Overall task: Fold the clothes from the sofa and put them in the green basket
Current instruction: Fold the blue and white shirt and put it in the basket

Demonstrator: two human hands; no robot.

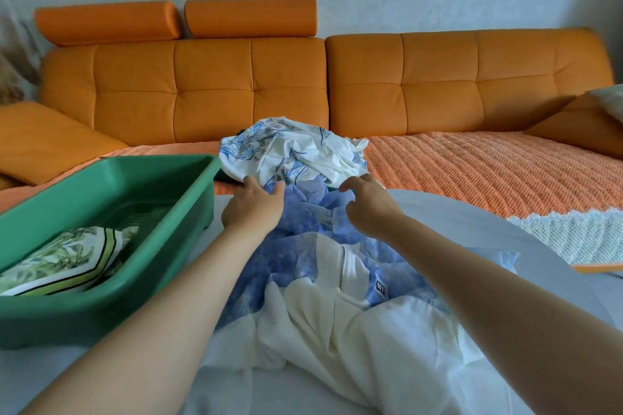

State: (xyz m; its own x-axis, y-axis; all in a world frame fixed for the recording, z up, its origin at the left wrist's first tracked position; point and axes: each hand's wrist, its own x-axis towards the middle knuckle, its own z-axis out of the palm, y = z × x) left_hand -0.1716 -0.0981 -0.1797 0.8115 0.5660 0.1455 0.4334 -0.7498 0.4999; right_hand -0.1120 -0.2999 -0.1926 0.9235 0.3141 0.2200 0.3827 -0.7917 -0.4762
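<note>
Judged from the hands outward, the job was in its early part. The top, blue above and cream below with a zip, lay rumpled and unfolded under both wrists. Just past the fingertips a white heap with blue print sat crumpled. Only one piece, leaf-patterned and folded, lay in the basket. So one item looked done, with at least two left to fold and stow.

The left hand lay palm down at the far edge of the top. Its thumb and fingers were closed together on the blue cloth where it met the heap. The right hand hung just beside it, a little apart, with fingers hooked downward like a claw over the same edge. Whether they pinched cloth or only hovered could not be told, as the fingertips were turned away from view.

The basket stood left of the left hand, near its forearm, on the grey sheet that also carried the top. Right of the right hand ran an orange throw. Beyond the heap rose the back of the sofa.
</note>
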